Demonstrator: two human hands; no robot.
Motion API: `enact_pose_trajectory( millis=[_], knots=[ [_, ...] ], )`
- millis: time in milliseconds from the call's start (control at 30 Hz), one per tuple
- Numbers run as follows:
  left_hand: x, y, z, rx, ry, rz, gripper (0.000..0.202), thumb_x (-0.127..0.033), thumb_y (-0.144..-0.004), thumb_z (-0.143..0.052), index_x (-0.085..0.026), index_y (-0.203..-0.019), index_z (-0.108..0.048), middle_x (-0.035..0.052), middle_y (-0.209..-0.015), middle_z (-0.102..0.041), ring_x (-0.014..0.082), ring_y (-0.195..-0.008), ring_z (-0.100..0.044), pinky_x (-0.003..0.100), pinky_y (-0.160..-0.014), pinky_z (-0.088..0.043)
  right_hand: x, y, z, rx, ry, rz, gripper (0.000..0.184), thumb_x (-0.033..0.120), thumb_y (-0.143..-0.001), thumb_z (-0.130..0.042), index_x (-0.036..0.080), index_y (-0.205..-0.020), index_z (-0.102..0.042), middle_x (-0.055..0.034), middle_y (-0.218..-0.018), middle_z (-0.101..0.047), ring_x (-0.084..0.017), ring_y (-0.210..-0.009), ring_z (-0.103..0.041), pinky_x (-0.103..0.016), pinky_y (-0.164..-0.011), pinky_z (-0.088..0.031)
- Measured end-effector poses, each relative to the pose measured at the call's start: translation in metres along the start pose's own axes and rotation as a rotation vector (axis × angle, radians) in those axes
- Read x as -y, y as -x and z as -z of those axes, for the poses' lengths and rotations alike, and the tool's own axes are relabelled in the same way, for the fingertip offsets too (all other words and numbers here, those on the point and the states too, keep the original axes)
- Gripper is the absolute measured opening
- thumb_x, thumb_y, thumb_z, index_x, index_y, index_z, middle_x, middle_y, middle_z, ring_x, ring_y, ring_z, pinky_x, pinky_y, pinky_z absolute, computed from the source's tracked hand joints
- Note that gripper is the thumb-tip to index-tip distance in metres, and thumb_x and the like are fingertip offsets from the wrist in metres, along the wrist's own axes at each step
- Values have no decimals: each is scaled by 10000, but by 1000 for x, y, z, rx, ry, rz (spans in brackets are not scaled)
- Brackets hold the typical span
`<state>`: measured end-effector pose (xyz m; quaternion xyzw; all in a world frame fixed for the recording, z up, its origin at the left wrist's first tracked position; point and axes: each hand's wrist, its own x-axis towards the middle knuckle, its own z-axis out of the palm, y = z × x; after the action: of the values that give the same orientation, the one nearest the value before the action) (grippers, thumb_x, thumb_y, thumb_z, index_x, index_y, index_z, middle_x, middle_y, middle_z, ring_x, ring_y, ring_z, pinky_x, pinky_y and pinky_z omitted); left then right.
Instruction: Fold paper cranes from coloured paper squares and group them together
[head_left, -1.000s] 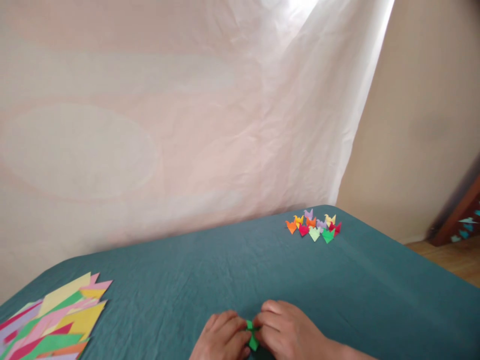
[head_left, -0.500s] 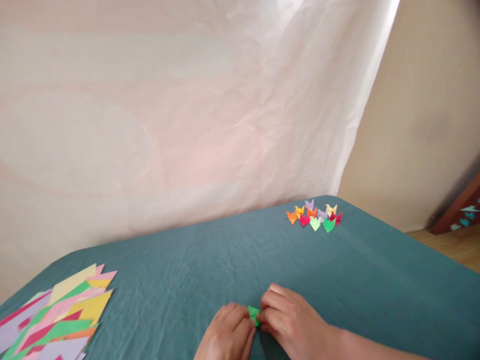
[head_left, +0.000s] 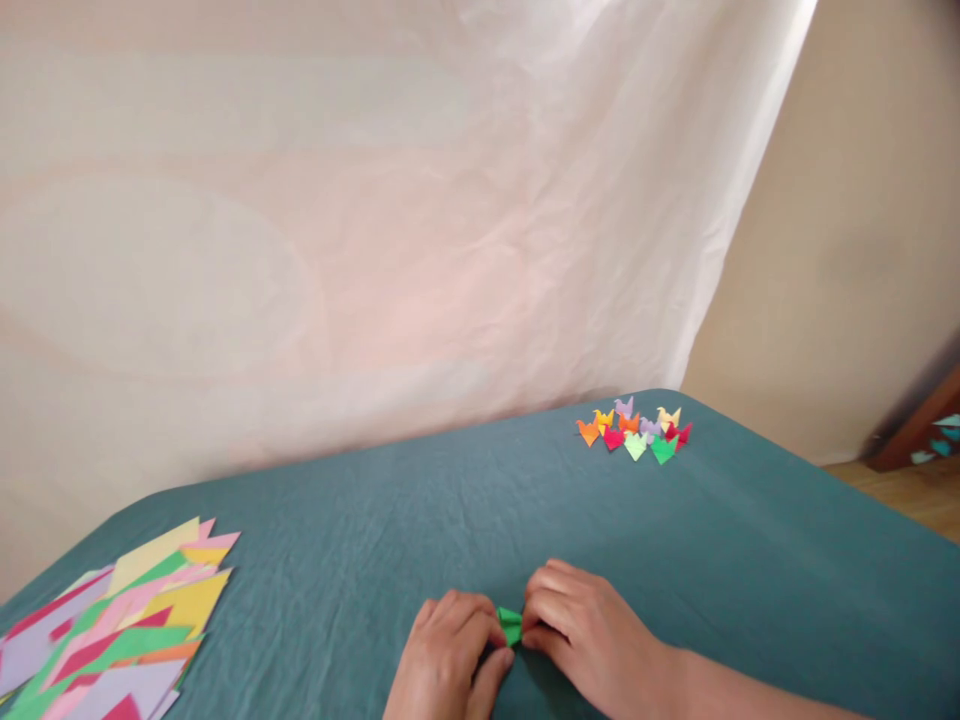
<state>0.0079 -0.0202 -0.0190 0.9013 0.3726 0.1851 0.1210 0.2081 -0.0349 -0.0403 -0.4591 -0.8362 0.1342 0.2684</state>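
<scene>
Your left hand [head_left: 448, 655] and right hand [head_left: 583, 632] pinch a part-folded green paper [head_left: 510, 626] at near centre; finished-looking paper birds [head_left: 628, 425] sit far right, unfolded sheets [head_left: 142, 640] near left.

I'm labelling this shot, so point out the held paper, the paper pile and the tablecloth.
Held paper [head_left: 511, 627], head view: its exposed green middle.
Paper pile [head_left: 121, 617], head view: sheets near its middle.
Tablecloth [head_left: 360, 545], head view: a bare stretch.

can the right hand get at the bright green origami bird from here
Probably yes, with a stretch: the bright green origami bird has no other bird in front of it, though the right hand is touching the folded green paper.
</scene>
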Motion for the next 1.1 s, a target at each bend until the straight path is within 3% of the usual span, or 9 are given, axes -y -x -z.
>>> enact_pose_trajectory(
  millis=[167,333,733,1100],
  knots=[
    [-3,0,2,-12,38,31,127,-116,-819,-531,-205,-793,-617,31,-850,-657,200,-826,-594,308,-729,-436,2,2,-1,12,3,17,81,107,-841,-615,174,-883,-594,-5,-848,-584,-161,-822,-505,-276,-744,-393],
    [-4,2,0,-49,67,47,114,-111,-803,-564,-203,-769,-621,23,-829,-653,194,-808,-584,315,-734,-421,3,2,-3,30,33,115,143,118,-904,-521,155,-818,-628,-24,-823,-573,-159,-797,-500,-305,-782,-391],
    [-10,-2,4,-47,128,205,93,-135,-793,-593,-206,-741,-622,17,-872,-634,196,-846,-574,333,-762,-415,-1,-4,-6,-31,-182,-93,95,200,-851,-642,201,-769,-690,5,-792,-612,-140,-784,-528,-255,-702,-398],
    [-8,-3,-1,-6,64,208,176,-198,-892,-475,-200,-767,-598,26,-880,-591,191,-853,-541,330,-751,-393,6,-6,-5,-69,-189,-187,118,138,-824,-648,185,-716,-649,16,-753,-611,-132,-769,-542,-243,-694,-393]
  ],
)
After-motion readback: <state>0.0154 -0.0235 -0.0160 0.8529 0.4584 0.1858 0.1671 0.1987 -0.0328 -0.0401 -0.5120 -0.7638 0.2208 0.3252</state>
